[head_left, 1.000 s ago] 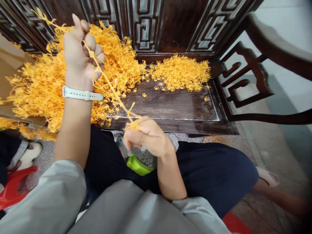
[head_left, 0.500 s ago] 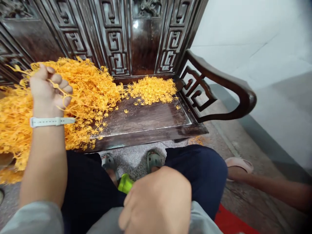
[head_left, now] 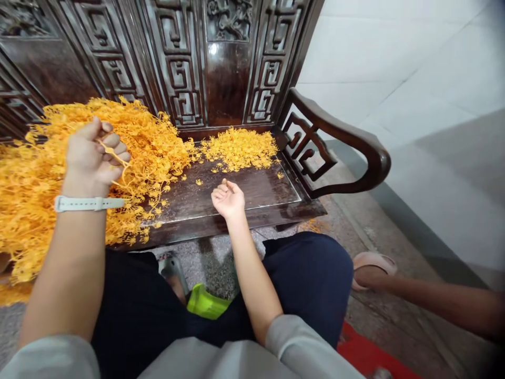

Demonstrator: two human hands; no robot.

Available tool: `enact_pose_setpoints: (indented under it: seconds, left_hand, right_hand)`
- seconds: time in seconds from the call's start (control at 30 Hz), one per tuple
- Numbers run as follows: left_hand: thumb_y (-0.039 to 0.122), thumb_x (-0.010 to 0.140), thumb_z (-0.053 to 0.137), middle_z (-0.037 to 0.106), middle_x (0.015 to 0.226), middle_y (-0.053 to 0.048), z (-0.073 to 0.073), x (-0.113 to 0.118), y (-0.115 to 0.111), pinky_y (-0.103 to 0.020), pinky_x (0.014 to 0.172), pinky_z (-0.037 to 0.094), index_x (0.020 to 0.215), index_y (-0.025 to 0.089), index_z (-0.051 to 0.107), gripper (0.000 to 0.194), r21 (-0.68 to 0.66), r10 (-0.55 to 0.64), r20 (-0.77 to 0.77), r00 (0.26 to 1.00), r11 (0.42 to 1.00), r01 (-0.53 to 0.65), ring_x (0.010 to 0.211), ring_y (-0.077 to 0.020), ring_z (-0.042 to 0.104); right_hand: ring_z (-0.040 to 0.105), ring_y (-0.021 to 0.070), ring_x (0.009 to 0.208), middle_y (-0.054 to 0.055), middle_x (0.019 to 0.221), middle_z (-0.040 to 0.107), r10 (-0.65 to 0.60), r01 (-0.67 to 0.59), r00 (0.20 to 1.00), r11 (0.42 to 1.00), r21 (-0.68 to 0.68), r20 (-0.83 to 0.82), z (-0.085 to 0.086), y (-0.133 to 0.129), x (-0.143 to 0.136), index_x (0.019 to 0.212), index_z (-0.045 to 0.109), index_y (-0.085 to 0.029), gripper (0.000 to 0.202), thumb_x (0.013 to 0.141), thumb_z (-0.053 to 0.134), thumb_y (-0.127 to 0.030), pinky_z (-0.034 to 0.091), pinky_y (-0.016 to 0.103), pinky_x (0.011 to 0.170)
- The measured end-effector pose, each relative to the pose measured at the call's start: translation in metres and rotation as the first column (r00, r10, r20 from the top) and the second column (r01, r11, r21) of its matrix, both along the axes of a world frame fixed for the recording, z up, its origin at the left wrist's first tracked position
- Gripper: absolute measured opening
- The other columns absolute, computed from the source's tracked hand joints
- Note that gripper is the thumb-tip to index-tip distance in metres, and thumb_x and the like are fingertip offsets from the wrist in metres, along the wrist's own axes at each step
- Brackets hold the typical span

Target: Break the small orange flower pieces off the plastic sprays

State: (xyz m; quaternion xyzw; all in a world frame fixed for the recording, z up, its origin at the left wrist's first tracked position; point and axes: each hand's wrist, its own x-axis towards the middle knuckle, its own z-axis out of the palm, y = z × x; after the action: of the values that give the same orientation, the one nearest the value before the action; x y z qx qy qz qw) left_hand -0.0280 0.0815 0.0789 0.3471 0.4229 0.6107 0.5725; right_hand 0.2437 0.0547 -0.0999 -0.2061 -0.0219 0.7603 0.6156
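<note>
My left hand (head_left: 97, 158), with a pale watch strap above it, is closed on an orange plastic strand (head_left: 117, 157); part of the strand hangs below the fingers. Behind and around this hand rises a big tangled heap of orange plastic strands (head_left: 130, 126). Palm up, my right hand (head_left: 229, 200) hovers over the front of the bench seat with its fingers curled in; whatever they may hold is hidden. Beyond it lies a smaller pile of loose orange claw-shaped pieces (head_left: 240, 150) at the back of the seat.
The dark carved wooden bench (head_left: 252, 196) has a curved armrest (head_left: 355, 137) at right. Between my legs is a bright green object (head_left: 207, 302). Another person's leg and pink shoe (head_left: 374, 266) are at right, near a red item (head_left: 366, 352) on the floor.
My right hand has moved from close to my body out over the bench seat. My left hand, still gripping the strand, has shifted slightly right and down.
</note>
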Motion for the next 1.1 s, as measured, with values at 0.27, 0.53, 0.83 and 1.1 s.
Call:
enact_pose_setpoints:
  seconds: [0.27, 0.53, 0.83, 1.1]
  left_hand:
    - [0.02, 0.114, 0.041, 0.029, 0.051, 0.008, -0.009, 0.036, -0.005, -0.019, 0.045, 0.027, 0.077, 0.017, 0.054, 0.04, -0.12, -0.066, 0.059, 0.996, 0.99, 0.073, 0.045, -0.0066, 0.024]
    - [0.019, 0.11, 0.049, 0.052, 0.056, 0.003, -0.027, 0.047, 0.003, -0.018, 0.05, 0.044, 0.083, 0.016, 0.064, 0.031, -0.137, -0.161, 0.066, 0.985, 0.976, 0.169, 0.048, -0.0071, 0.049]
    - [0.015, 0.094, 0.074, 0.083, 0.102, -0.01, -0.038, 0.056, -0.004, -0.027, 0.079, 0.066, 0.1, 0.016, 0.074, 0.006, -0.084, -0.284, -0.084, 0.955, 0.957, 0.278, 0.083, -0.0163, 0.078]
    - [0.016, 0.092, 0.078, 0.083, 0.104, -0.009, -0.036, 0.046, -0.002, -0.019, 0.064, 0.061, 0.106, 0.017, 0.076, 0.014, -0.063, -0.234, -0.292, 0.928, 0.972, 0.225, 0.075, -0.0128, 0.076]
  right_hand:
    - [0.034, 0.0085, 0.049, -0.008, 0.06, 0.04, 0.097, -0.101, 0.992, 0.994, -0.045, -0.079, 0.005, -0.021, -0.026, 0.09, 0.064, -0.018, 0.016, 0.1, 0.052, -0.02, 0.032, 0.019, 0.047]
    - [0.058, 0.0064, 0.073, -0.001, 0.128, 0.069, -0.001, -0.112, 0.882, 0.971, 0.213, 0.471, 0.022, -0.038, -0.054, 0.122, 0.075, -0.031, 0.052, 0.073, 0.089, -0.023, 0.05, 0.021, 0.064]
    - [0.058, 0.0078, 0.064, 0.0, 0.086, 0.079, -0.016, -0.142, 0.85, 0.956, 0.258, 0.527, 0.01, -0.037, -0.056, 0.102, 0.077, -0.021, 0.026, 0.086, 0.084, -0.04, 0.043, 0.021, 0.061]
    - [0.051, 0.0061, 0.058, -0.003, 0.076, 0.072, -0.101, 0.002, 0.922, 0.967, 0.255, 0.374, 0.025, -0.034, -0.035, 0.098, 0.075, -0.021, 0.019, 0.087, 0.084, -0.034, 0.04, 0.021, 0.056]
